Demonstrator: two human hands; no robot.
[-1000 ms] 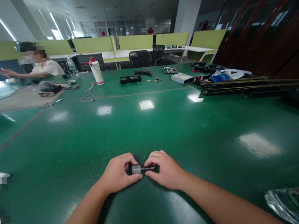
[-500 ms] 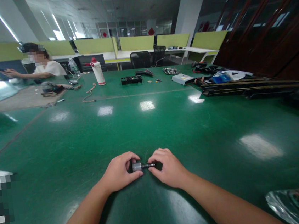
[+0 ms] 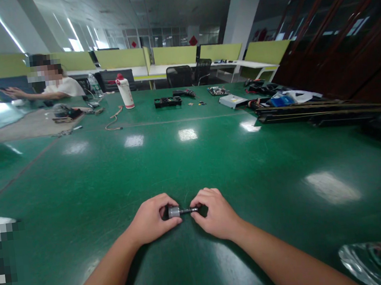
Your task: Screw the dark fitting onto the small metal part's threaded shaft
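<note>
A small metal part (image 3: pixel 174 212), a grey cylinder with a thin dark shaft pointing right, lies level between my hands, low over the green table (image 3: pixel 165 163). My left hand (image 3: pixel 156 218) curls round the cylinder, with thumb below and fingers above. The thumb and fingertips of my right hand (image 3: pixel 213 212) pinch the right end of the shaft. Whether the part touches the tabletop cannot be made out.
A white bottle (image 3: pixel 126 92) with a red cap, a black bracket (image 3: pixel 167 102) and a silver box (image 3: pixel 232 101) stand farther back. Long black rails (image 3: pixel 286 114) lie right. Clear plastic (image 3: pixel 375 254) is near right. A person (image 3: pixel 64 85) sits back left.
My right fingertips have shifted slightly to the right along the shaft. My left hand and the cylinder look almost the same.
</note>
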